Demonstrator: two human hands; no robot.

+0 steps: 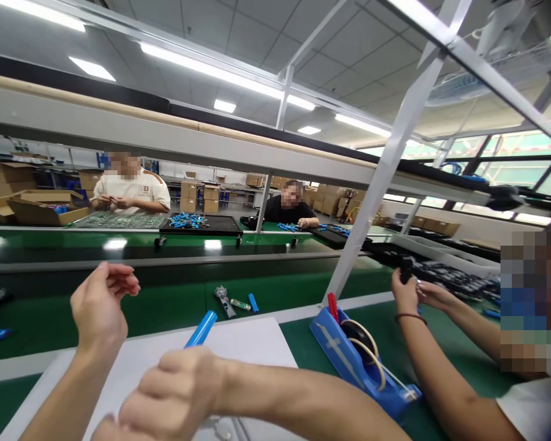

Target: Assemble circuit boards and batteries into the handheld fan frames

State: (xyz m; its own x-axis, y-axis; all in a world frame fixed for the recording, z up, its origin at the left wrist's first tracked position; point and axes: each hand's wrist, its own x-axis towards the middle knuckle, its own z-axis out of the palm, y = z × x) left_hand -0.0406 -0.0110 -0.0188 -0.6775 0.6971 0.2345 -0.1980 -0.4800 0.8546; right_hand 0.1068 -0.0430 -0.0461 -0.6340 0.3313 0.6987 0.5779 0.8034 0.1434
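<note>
My left hand [103,306] is raised above the left part of a white sheet [252,343], its fingers loosely bent and nothing visible in them. My right hand [174,389] is closed in a fist low over the same sheet; whatever it may hold is hidden. Just behind its knuckles a blue cylinder [202,329] shows, its lower end covered, so I cannot tell whether the hand touches it. Below the right wrist lies a pale part [223,427], mostly hidden. Beyond the sheet are a grey device part [224,301], a small green-and-silver piece [240,304] and another blue cylinder [253,302].
A blue tape dispenser [349,355] with red-handled tool stands right of the sheet. A co-worker's hands [411,294] hold a dark part at the right. A slanted metal post [381,159] rises ahead. Two people sit across the green conveyor, near a black tray [223,225].
</note>
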